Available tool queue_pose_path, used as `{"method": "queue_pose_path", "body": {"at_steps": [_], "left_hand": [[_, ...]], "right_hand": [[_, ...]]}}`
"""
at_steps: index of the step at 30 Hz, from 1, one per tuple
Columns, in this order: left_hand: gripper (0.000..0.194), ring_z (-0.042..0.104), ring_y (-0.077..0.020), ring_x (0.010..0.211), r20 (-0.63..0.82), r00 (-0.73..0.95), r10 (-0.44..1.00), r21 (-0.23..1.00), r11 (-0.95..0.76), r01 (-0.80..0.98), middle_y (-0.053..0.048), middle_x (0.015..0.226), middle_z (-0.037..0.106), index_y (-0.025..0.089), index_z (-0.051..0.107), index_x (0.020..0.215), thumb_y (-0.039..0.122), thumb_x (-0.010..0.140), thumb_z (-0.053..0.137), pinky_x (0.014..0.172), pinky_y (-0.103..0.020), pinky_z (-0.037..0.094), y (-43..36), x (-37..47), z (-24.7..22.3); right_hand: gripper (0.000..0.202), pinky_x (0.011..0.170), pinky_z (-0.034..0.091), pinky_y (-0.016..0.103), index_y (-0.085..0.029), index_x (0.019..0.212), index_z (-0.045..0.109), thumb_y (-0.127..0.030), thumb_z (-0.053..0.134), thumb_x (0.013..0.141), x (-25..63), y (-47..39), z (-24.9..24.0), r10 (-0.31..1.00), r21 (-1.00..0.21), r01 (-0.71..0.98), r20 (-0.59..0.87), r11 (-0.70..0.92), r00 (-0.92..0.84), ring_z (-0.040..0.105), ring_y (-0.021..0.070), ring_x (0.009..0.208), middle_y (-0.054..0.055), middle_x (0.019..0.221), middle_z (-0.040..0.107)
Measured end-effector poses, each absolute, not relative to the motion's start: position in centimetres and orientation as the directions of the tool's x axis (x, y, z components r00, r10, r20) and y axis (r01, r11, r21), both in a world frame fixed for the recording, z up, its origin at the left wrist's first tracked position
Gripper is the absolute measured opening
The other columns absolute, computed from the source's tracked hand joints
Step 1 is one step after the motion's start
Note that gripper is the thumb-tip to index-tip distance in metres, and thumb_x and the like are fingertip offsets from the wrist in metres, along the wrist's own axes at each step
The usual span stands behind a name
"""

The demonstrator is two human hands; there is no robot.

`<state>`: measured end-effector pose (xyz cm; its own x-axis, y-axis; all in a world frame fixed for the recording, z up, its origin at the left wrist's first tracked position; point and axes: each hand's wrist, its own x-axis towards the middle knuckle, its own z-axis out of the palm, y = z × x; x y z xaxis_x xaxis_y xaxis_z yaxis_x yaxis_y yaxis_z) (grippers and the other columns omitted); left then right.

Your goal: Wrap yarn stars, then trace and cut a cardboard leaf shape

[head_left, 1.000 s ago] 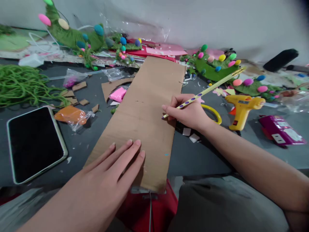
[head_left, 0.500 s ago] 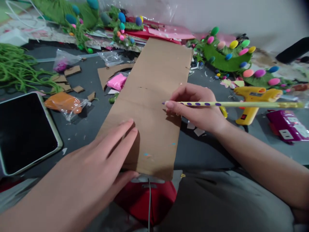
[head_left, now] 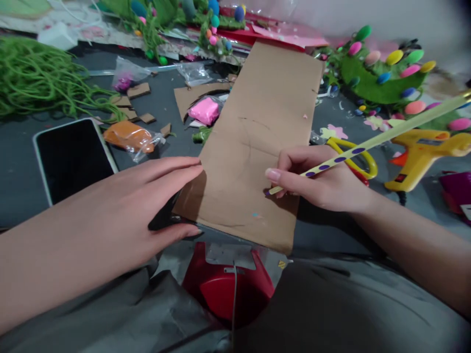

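Observation:
A long strip of brown cardboard lies flat on the dark table, its near end at the table's front edge. Thin curved pencil lines mark its middle. My right hand grips a pale yellow pencil with purple spots, its tip close to the cardboard's right side; contact I cannot tell for certain. At the cardboard's near left edge rests my left hand, fingers stretched over it and thumb apart near the front edge. It holds nothing.
A phone, a bag of orange clay and green yarn lie left. Pink clay sits beside the cardboard. On the right are yellow-handled scissors and a yellow glue gun. Below the edge shows a red object.
The view has shifted, so the table things appear farther right. My right hand has brought the pencil nearer the cardboard's front end and tilted it up. My left hand's fingers have slid to the cardboard's left edge.

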<state>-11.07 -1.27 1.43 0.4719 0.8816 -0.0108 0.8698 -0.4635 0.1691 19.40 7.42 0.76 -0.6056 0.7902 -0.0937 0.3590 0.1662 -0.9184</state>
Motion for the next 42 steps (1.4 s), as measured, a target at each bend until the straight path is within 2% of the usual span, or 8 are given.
{"method": "queue_pose_path", "body": {"at_steps": [4, 9, 11, 15, 18, 21, 25, 42], "left_hand": [[0.068, 0.058, -0.0298, 0.131, -0.043, 0.465, 0.884, 0.199, -0.448, 0.871, -0.008, 0.151, 0.055, 0.023, 0.045, 0.148, 0.049, 0.09, 0.07, 0.107, -0.045, 0.048, -1.7, -11.5, 1.7], [0.057, 0.065, -0.0268, 0.116, -0.039, 0.44, 0.897, 0.377, -0.395, 0.838, -0.005, 0.134, 0.066, 0.026, 0.056, 0.138, 0.046, 0.087, 0.074, 0.095, -0.039, 0.052, -1.3, -11.4, 1.5], [0.056, 0.066, -0.0272, 0.112, -0.05, 0.431, 0.901, 0.43, -0.37, 0.824, -0.004, 0.129, 0.068, 0.028, 0.059, 0.134, 0.047, 0.084, 0.077, 0.091, -0.038, 0.052, -1.1, -11.5, 1.5], [0.049, 0.065, -0.027, 0.106, -0.108, 0.428, 0.897, 0.479, -0.33, 0.813, -0.005, 0.122, 0.069, 0.029, 0.061, 0.128, 0.054, 0.087, 0.071, 0.086, -0.037, 0.051, -1.3, -11.9, 2.1], [0.037, 0.066, -0.0248, 0.092, -0.142, 0.337, 0.931, 0.479, -0.234, 0.846, -0.005, 0.107, 0.071, 0.027, 0.064, 0.119, 0.052, 0.091, 0.065, 0.078, -0.035, 0.049, -1.5, -11.9, 2.6], [0.028, 0.064, -0.0221, 0.072, -0.218, 0.272, 0.937, 0.48, -0.14, 0.866, -0.003, 0.087, 0.072, 0.027, 0.065, 0.106, 0.05, 0.09, 0.065, 0.062, -0.032, 0.043, -1.4, -11.8, 2.4], [0.015, 0.059, -0.0186, 0.058, -0.253, 0.264, 0.931, 0.487, -0.113, 0.866, -0.001, 0.073, 0.068, 0.029, 0.063, 0.089, 0.044, 0.088, 0.065, 0.052, -0.031, 0.036, -1.0, -11.9, 1.8], [0.024, 0.057, -0.0181, 0.049, -0.274, 0.232, 0.933, 0.447, -0.09, 0.89, -0.001, 0.067, 0.067, 0.03, 0.063, 0.084, 0.054, 0.085, 0.062, 0.044, -0.031, 0.035, -0.6, -11.3, 2.1]], "right_hand": [[0.035, 0.047, 0.045, 0.022, -0.019, 0.068, 0.064, -0.045, 0.079, 0.086, 19.8, 7.6, 1.6, 0.777, -0.895, 0.423, -0.163, 0.144, -0.608, 0.063, 0.0123, 0.053, 0.001, 0.059, 0.068], [0.027, 0.049, 0.044, 0.024, -0.022, 0.082, 0.076, -0.048, 0.084, 0.079, 17.3, 7.4, 3.2, 0.74, -0.844, 0.477, -0.153, 0.247, -0.654, 0.064, 0.0143, 0.063, 0.001, 0.073, 0.073], [0.029, 0.049, 0.044, 0.025, -0.023, 0.082, 0.077, -0.051, 0.079, 0.084, 15.2, 7.0, 3.5, 0.689, -0.862, 0.458, -0.197, 0.217, -0.697, 0.063, 0.0139, 0.061, 0.001, 0.069, 0.071], [0.035, 0.056, 0.049, 0.025, -0.021, 0.08, 0.071, -0.055, 0.07, 0.091, 11.5, 6.3, 2.5, 0.649, -0.953, 0.272, -0.122, 0.135, -0.751, 0.066, 0.0137, 0.063, 0.0, 0.069, 0.07], [0.037, 0.053, 0.047, 0.023, -0.02, 0.073, 0.062, -0.052, 0.077, 0.085, 10.6, 6.0, 1.1, 0.68, -0.972, 0.204, -0.073, 0.115, -0.73, 0.065, 0.0129, 0.062, -0.001, 0.067, 0.069], [0.04, 0.047, 0.042, 0.023, -0.021, 0.068, 0.059, -0.049, 0.084, 0.08, 10.7, 6.0, 0.4, 0.706, -0.955, 0.261, -0.087, 0.142, -0.703, 0.061, 0.0117, 0.056, -0.001, 0.065, 0.069], [0.04, 0.047, 0.041, 0.024, -0.021, 0.064, 0.059, -0.05, 0.08, 0.084, 10.3, 6.0, 0.6, 0.67, -0.931, 0.298, -0.085, 0.21, -0.738, 0.059, 0.0113, 0.054, -0.001, 0.062, 0.068], [0.04, 0.048, 0.04, 0.026, -0.021, 0.061, 0.061, -0.044, 0.077, 0.088, 10.0, 6.1, 0.3, 0.665, -0.908, 0.314, -0.055, 0.277, -0.745, 0.057, 0.0114, 0.052, -0.001, 0.059, 0.066]]}}
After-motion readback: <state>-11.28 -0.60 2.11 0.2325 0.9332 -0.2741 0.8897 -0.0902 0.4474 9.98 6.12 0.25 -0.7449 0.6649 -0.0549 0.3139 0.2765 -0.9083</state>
